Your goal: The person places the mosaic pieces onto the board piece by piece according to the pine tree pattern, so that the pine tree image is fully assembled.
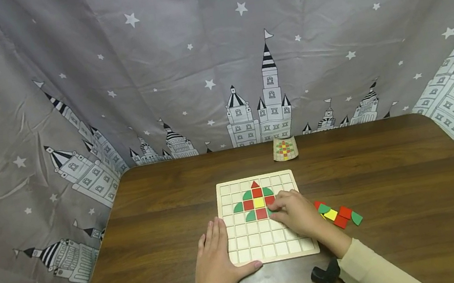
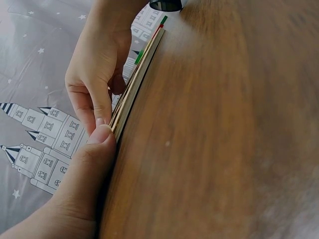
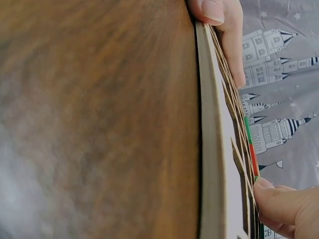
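A pale wooden grid board [image 1: 244,243] lies on the table with a pattern of red, yellow and green pieces in its upper cells. My left hand [image 1: 217,268] rests against the board's lower left corner, fingers straight along the left edge and thumb on the near edge. In the left wrist view that thumb [image 2: 102,135] presses the board's rim. Thumb and index finger of my right hand [image 1: 295,212] pinch a green quarter-circle piece [image 1: 270,211], right of the lower red square [image 1: 261,213]. The right wrist view shows these fingertips [image 3: 264,184] at the board's surface, mostly covering the piece.
Several loose red, yellow and green pieces [image 1: 340,221] lie right of the board, partly behind my right forearm. A small pattern card [image 1: 284,149] stands at the table's back edge, before a grey castle-print curtain [image 1: 179,69]. A black strap end [image 1: 325,275] sits by my right sleeve.
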Action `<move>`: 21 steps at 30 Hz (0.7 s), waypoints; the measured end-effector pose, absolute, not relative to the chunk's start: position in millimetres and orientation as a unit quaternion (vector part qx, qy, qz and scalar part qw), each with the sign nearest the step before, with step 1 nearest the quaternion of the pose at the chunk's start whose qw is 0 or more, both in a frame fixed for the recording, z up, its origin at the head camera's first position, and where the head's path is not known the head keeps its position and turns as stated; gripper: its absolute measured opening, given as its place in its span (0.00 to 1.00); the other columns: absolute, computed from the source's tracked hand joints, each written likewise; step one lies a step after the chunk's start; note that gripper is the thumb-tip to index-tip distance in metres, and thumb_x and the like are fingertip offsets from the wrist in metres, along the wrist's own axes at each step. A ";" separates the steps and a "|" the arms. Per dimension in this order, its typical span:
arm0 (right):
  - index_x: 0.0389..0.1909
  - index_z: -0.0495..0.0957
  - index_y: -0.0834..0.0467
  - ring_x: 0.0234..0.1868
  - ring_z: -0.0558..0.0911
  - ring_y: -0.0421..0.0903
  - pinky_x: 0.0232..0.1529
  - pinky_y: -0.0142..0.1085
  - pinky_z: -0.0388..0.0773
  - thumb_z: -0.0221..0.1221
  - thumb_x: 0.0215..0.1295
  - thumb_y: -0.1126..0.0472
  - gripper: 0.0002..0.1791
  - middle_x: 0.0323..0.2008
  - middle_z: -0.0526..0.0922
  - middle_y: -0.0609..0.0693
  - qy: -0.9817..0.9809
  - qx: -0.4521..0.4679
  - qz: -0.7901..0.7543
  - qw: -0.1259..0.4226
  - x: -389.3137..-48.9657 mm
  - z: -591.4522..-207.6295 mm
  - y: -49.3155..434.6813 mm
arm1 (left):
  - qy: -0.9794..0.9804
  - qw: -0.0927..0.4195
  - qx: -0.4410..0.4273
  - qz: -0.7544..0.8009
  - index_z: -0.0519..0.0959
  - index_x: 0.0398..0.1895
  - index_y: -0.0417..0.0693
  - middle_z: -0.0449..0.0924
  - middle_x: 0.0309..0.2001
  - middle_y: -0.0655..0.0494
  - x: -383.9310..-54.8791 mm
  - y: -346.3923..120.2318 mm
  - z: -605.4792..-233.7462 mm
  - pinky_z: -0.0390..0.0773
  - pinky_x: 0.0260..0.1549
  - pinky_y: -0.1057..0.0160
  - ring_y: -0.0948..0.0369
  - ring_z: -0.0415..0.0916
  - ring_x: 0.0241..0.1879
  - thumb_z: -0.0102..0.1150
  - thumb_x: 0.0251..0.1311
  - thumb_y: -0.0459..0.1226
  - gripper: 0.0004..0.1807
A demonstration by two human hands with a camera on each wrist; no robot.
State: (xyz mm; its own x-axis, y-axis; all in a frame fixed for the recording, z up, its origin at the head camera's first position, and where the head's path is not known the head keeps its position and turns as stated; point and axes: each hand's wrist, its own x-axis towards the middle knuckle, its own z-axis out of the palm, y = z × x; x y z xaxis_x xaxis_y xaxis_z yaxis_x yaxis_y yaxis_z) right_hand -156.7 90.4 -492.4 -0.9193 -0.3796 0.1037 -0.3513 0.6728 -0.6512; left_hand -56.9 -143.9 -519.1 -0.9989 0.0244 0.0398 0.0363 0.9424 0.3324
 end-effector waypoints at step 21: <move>0.46 0.88 0.50 0.34 0.69 0.38 0.32 0.30 0.68 0.68 0.61 0.60 0.13 0.35 0.84 0.37 0.925 -0.223 -0.307 -0.022 -140.3 -483.8 118.2 | -0.984 0.032 -0.019 -0.173 0.49 0.79 0.41 0.47 0.80 0.47 -56.0 -143.5 -518.3 0.51 0.75 0.47 0.51 0.45 0.80 0.51 0.31 0.85 0.78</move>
